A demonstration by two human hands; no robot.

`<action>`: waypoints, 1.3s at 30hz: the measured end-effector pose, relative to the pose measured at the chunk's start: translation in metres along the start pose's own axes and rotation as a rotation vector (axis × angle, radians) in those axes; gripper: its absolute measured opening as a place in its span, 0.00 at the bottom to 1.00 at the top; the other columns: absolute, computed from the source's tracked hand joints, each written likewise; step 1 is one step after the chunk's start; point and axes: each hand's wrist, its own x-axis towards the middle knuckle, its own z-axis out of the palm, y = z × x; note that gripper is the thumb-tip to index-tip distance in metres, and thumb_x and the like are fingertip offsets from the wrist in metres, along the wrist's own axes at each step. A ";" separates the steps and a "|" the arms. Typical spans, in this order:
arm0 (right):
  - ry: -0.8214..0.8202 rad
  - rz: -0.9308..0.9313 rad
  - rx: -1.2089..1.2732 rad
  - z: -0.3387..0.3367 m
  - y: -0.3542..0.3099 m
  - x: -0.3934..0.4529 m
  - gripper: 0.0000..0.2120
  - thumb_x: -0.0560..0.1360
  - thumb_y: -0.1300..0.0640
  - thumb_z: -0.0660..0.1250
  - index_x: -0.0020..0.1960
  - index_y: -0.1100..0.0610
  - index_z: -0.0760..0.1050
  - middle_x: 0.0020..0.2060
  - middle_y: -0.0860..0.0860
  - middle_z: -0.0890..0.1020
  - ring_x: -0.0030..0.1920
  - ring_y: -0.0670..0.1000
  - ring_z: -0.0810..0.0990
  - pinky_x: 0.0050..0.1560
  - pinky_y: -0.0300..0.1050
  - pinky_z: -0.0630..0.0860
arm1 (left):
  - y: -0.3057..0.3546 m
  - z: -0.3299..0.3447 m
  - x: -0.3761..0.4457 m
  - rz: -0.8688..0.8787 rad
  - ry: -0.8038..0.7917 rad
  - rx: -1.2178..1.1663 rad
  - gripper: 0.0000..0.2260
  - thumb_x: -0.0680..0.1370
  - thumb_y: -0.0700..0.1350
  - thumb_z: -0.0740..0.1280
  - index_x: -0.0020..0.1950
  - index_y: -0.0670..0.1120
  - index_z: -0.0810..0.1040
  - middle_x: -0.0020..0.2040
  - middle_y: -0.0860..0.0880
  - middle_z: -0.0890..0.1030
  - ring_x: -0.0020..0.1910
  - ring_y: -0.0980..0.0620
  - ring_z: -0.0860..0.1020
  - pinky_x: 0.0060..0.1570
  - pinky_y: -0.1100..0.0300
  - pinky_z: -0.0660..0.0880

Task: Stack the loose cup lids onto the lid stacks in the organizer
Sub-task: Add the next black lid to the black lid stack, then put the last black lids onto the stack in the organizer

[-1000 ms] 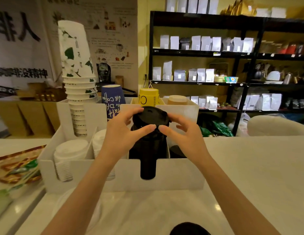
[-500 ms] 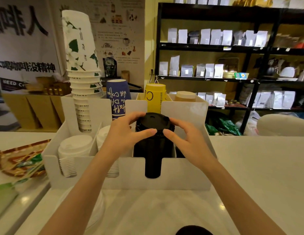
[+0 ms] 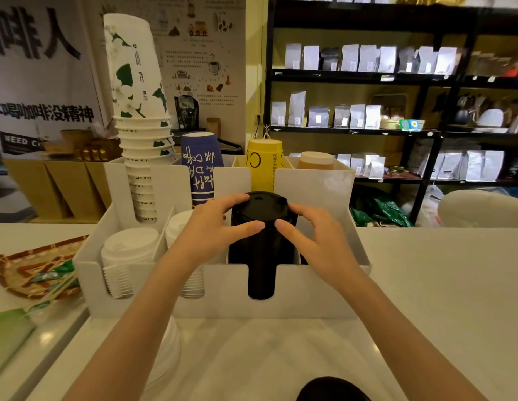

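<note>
A white organizer [image 3: 310, 296] stands on the counter with lid stacks in its front row. A tall stack of black lids [image 3: 261, 273] fills the third slot. My left hand [image 3: 207, 230] and my right hand [image 3: 318, 241] grip the top black lid [image 3: 260, 206] from both sides, fingertips nearly meeting at its front rim. Two stacks of white lids [image 3: 127, 253] sit in the slots to the left, the second partly hidden by my left arm. A loose black lid [image 3: 330, 390] lies at the near counter edge. Loose white lids [image 3: 165, 360] lie under my left forearm.
Cup stacks stand in the organizer's back row: tall white floral cups [image 3: 139, 111], blue cups [image 3: 201, 166], yellow cups [image 3: 263, 163], a brown cup [image 3: 315, 160]. A woven tray [image 3: 23, 270] with packets sits on the left. Dark shelves [image 3: 396, 79] of bags stand behind the counter.
Both hands have lowered the top black lid down onto the black stack. The view has shifted slightly to the left.
</note>
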 end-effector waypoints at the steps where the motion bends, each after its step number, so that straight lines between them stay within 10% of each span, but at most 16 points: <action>1: -0.002 -0.009 -0.003 0.000 0.000 -0.001 0.21 0.73 0.48 0.62 0.64 0.53 0.69 0.61 0.50 0.76 0.62 0.48 0.70 0.61 0.43 0.65 | 0.000 0.000 0.000 0.003 -0.003 0.013 0.27 0.69 0.51 0.70 0.66 0.49 0.68 0.64 0.48 0.74 0.64 0.51 0.70 0.63 0.56 0.67; 16: -0.323 -0.008 -0.113 -0.048 0.009 -0.112 0.27 0.70 0.37 0.59 0.66 0.36 0.56 0.63 0.29 0.62 0.64 0.31 0.61 0.61 0.30 0.64 | 0.000 0.023 -0.014 0.065 0.008 0.173 0.25 0.77 0.48 0.57 0.72 0.44 0.54 0.75 0.44 0.58 0.73 0.47 0.56 0.71 0.54 0.54; 20: -0.488 0.160 -0.084 -0.059 0.018 -0.154 0.31 0.63 0.32 0.63 0.64 0.32 0.57 0.63 0.29 0.62 0.63 0.31 0.61 0.62 0.34 0.65 | -0.010 0.031 -0.015 0.074 0.026 0.206 0.25 0.78 0.51 0.54 0.71 0.42 0.55 0.72 0.39 0.61 0.71 0.41 0.60 0.69 0.43 0.60; 27: -0.600 0.209 -0.126 -0.068 0.012 -0.184 0.35 0.60 0.41 0.74 0.64 0.42 0.64 0.60 0.39 0.69 0.61 0.37 0.64 0.65 0.38 0.64 | 0.008 0.049 -0.052 0.345 0.254 0.372 0.21 0.78 0.45 0.55 0.69 0.38 0.60 0.72 0.37 0.62 0.73 0.43 0.56 0.72 0.54 0.52; 30: -0.566 0.167 -0.138 -0.066 0.012 -0.187 0.32 0.61 0.40 0.73 0.62 0.41 0.65 0.57 0.39 0.72 0.60 0.38 0.66 0.63 0.41 0.67 | 0.017 0.061 -0.087 0.532 0.072 0.338 0.20 0.77 0.50 0.56 0.66 0.42 0.67 0.67 0.41 0.71 0.68 0.51 0.64 0.68 0.60 0.59; 39: -0.517 0.154 -0.160 -0.064 0.012 -0.192 0.33 0.63 0.44 0.73 0.64 0.45 0.65 0.56 0.45 0.76 0.56 0.40 0.68 0.56 0.27 0.62 | 0.010 0.090 -0.152 0.236 -0.658 0.217 0.39 0.64 0.69 0.60 0.71 0.57 0.54 0.73 0.59 0.58 0.68 0.65 0.56 0.67 0.68 0.54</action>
